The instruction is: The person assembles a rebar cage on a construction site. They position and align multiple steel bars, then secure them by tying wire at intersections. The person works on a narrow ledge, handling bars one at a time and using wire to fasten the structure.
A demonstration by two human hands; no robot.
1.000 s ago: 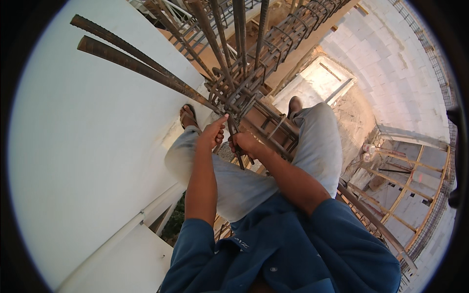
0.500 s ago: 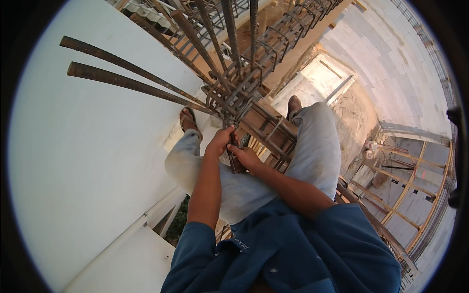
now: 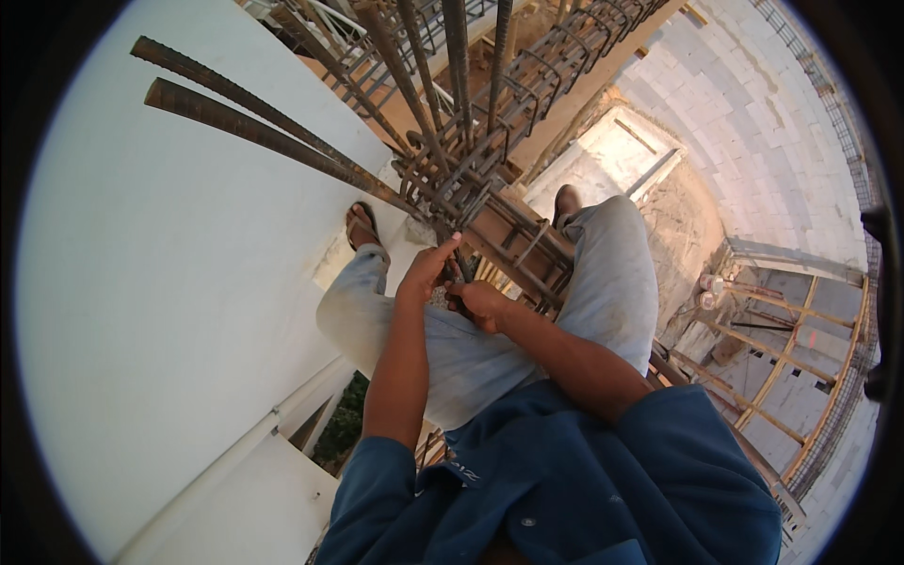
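Directly ahead of both hands: a rebar cage (image 3: pixel 490 141), rusted, made of long ribbed bars bound by square stirrups, running away from the person toward the upper frame.

Left hand (image 3: pixel 426 270): raised at the near end of the cage, fingers partly curled, index finger extended toward the bars; whether it grips anything cannot be told.

Right hand (image 3: pixel 478 303): just beside the left, fingers closed into a fist around a small dark item that is too hidden to identify.

Left of the hands: two loose ribbed bars (image 3: pixel 264 118) projecting from the cage out over a white wall surface (image 3: pixel 160 311), partly crossing the view.

Beyond the hands, either side of the cage: the person's feet in sandals (image 3: pixel 363 226), legs in pale grey trousers (image 3: pixel 612 282) straddling the cage.

Right of the hands, well below: grey block wall (image 3: pixel 753 122), a pale rectangular slab (image 3: pixel 617 155), and timber props with scaffolding (image 3: pixel 782 358).

Nearest the camera: blue shirt (image 3: pixel 565 480), covering the lower view.
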